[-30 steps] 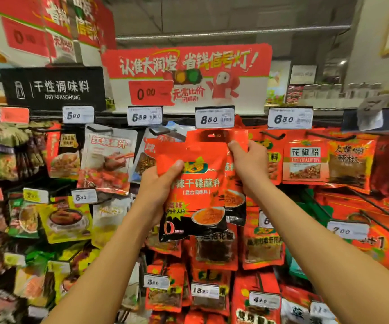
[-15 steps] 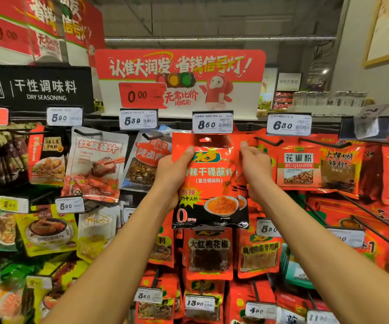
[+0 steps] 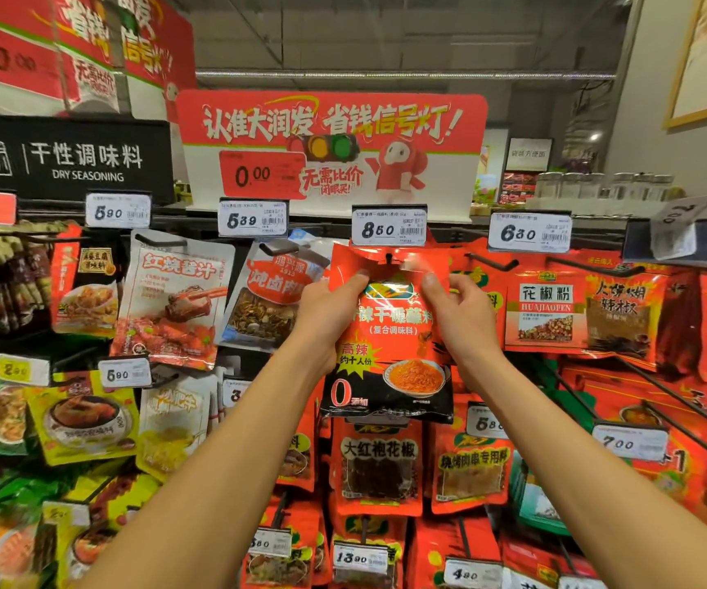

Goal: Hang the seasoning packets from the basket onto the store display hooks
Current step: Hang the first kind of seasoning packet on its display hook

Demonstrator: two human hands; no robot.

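Head view | your left hand [image 3: 328, 310] and right hand [image 3: 456, 310] pinch the seasoning packet [image 3: 390, 333] near its upper corners, keeping its hole square to the hook [image 3: 389, 259] at 12 o'clock, below the 8.50 price tag [image 3: 388, 226].

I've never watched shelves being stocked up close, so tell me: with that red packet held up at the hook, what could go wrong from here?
The red packet is pinched near its top by the left hand and right hand, and its top edge looks crumpled at the hook. The hole could miss or tear. If released before it is seated, it may drop onto the packets below.
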